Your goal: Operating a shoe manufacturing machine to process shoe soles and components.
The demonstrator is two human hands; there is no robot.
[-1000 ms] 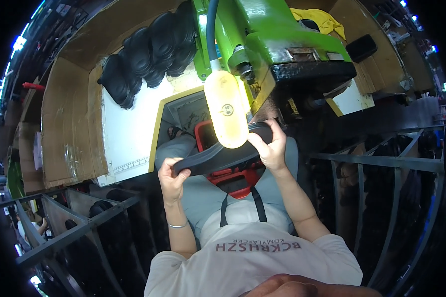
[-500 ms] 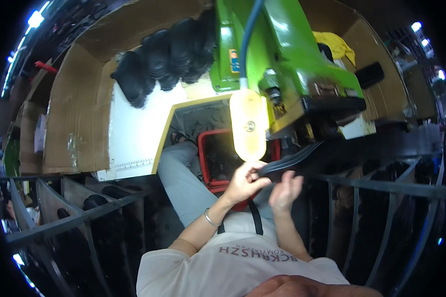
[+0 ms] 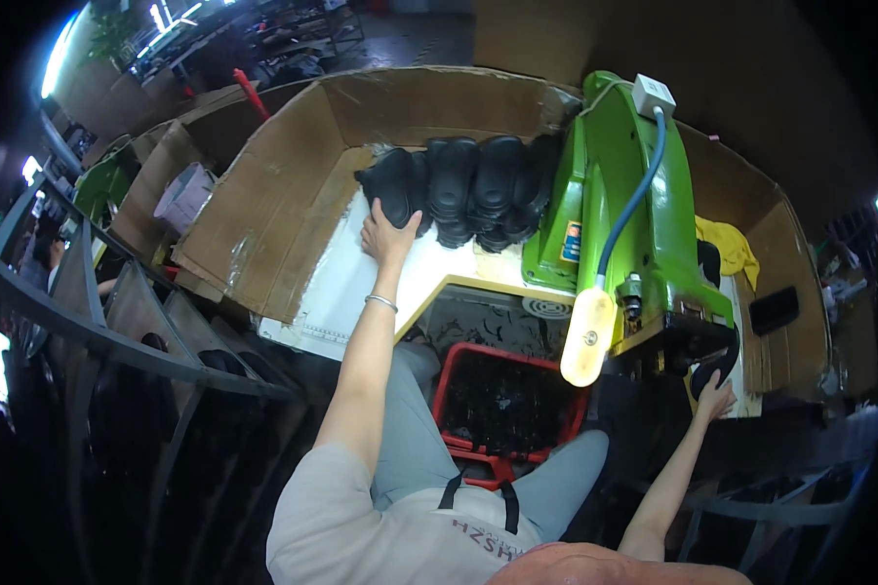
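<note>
On the white worktop [image 3: 337,283], left of a green machine [image 3: 644,205], black pieces shaped like shoe soles [image 3: 449,185] lie in overlapping stacks. My left hand [image 3: 390,236] grips the near end of the leftmost black sole [image 3: 392,185], thumb on its right side and fingers on its left. Beyond the machine's head, my right hand [image 3: 716,400] pinches the near end of another black sole [image 3: 714,367], partly hidden by the machine. A lit yellow-white lamp [image 3: 588,336] hangs on a blue cable at the machine's front, between my hands.
Cardboard walls [image 3: 263,224] surround the worktop. Below its cut-out, a red-rimmed bin [image 3: 449,390] with dark scraps sits between my legs. A yellow cloth [image 3: 727,252] and a dark flat object [image 3: 774,309] are at the right. Metal racks [image 3: 117,331] flank me.
My hands, together under the lamp with a dark sole-like piece, have parted. The left has reached the stack at far left; the right has moved right of the machine. The view has shifted.
</note>
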